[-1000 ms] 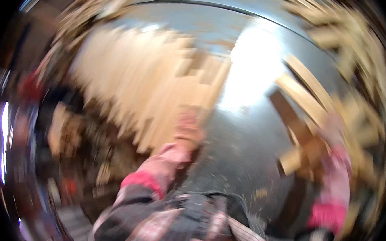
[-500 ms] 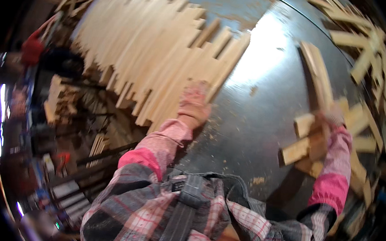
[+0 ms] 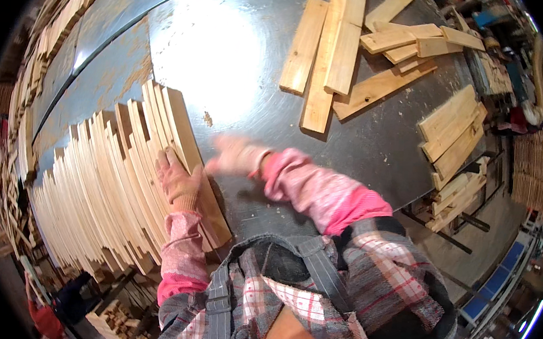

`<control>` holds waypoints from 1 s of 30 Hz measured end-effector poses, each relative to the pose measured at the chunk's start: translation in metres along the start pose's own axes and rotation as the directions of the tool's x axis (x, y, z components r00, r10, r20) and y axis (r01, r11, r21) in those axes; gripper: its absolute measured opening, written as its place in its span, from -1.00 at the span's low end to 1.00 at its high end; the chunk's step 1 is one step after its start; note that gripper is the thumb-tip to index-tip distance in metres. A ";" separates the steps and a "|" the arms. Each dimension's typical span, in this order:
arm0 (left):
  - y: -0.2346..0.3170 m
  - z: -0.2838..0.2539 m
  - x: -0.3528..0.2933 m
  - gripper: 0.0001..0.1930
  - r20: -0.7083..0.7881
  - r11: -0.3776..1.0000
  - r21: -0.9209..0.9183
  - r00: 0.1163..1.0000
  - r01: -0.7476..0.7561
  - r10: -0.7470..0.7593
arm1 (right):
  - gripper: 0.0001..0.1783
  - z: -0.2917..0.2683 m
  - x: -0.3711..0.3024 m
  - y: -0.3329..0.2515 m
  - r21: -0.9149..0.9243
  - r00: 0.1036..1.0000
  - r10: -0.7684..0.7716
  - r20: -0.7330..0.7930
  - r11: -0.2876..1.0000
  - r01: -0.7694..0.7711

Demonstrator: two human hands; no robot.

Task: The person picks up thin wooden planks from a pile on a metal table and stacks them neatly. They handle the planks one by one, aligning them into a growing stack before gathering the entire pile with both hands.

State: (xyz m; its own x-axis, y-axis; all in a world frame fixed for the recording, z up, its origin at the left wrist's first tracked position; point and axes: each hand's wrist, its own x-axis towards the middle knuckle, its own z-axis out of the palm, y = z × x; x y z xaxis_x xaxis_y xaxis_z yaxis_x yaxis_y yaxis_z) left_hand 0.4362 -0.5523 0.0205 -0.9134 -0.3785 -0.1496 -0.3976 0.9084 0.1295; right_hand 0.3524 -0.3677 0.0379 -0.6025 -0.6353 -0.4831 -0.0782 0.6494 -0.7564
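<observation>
Left hand (image 3: 178, 182), gloved, lies flat and open on the slats (image 3: 103, 195), palm pressing the rightmost slat of the row, fingers spread toward the far end, nothing clasped. The slats stand on edge, leaning against each other in a long fanned row along the left side of the bench (image 3: 229, 59), reaching from its near edge toward the far left corner. Right hand (image 3: 234, 155), also gloved, is blurred over bare metal just right of the row, near the last slat; fingers look loosely spread with nothing in them, though I cannot tell whether it touches the slat. Pink sleeves on both forearms, plaid shirt and grey straps below

Boards (image 3: 330, 54), shorter and thicker, lie flat in a loose heap at the far right part of the bench, some crossing over others. More boards (image 3: 454, 129) are stacked at the right edge, partly overhanging it. The bench top is grey metal with a bright glare patch at the far middle and worn blue paint toward the left. Further stacked wood (image 3: 31, 90) lies beyond the left edge
</observation>
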 end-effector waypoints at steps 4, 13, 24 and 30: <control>-0.006 0.004 -0.004 -0.11 -0.070 1.000 0.008 0.997 -0.028 0.028 | -0.21 -0.149 -0.027 0.077 0.123 0.537 0.405 -0.740 0.866 -0.484; -0.010 0.008 -0.001 -0.10 -0.088 1.000 0.016 0.996 -0.020 0.021 | -0.34 -0.201 -0.059 0.200 0.410 0.445 0.612 -0.654 0.781 -0.472; 0.083 -0.008 0.026 -0.29 -0.112 0.827 -0.396 0.915 -0.399 0.388 | -0.52 -0.124 -0.112 0.139 0.494 0.563 0.368 -0.740 0.866 0.082; 0.066 0.013 0.028 -0.10 0.215 0.898 0.168 0.905 -0.405 0.368 | -0.43 -0.036 -0.104 0.095 0.673 0.745 0.471 -0.473 0.739 -0.041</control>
State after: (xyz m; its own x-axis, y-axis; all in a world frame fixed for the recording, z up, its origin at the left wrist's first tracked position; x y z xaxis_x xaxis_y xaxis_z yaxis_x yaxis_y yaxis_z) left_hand 0.3856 -0.5005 0.0118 -0.9540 0.0301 -0.2982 0.0278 0.9995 0.0120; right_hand 0.3791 -0.2254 0.0316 -0.8609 0.0305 -0.5079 0.5011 0.2249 -0.8357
